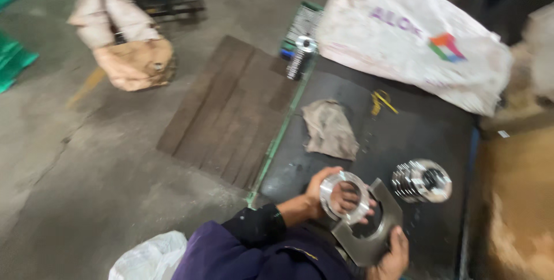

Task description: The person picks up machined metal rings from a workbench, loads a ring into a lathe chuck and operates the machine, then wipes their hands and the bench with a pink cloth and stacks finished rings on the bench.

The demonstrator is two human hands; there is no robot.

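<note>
Fingers of my left hand [334,196] close around a shiny metal ring [345,197], gripping it low in the frame, a little right of centre. Just below and overlapping it sits a flat grey plate [375,222] with a round hole, gripped at its lower edge by my right hand [392,256]. Right of both, a stack of rings [421,181] rests on the dark table [415,124]; a crumpled rag [330,129] lies above.

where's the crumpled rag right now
In the head view the crumpled rag lies on the dark table, toward its left edge, above the left hand and its metal ring.
</note>
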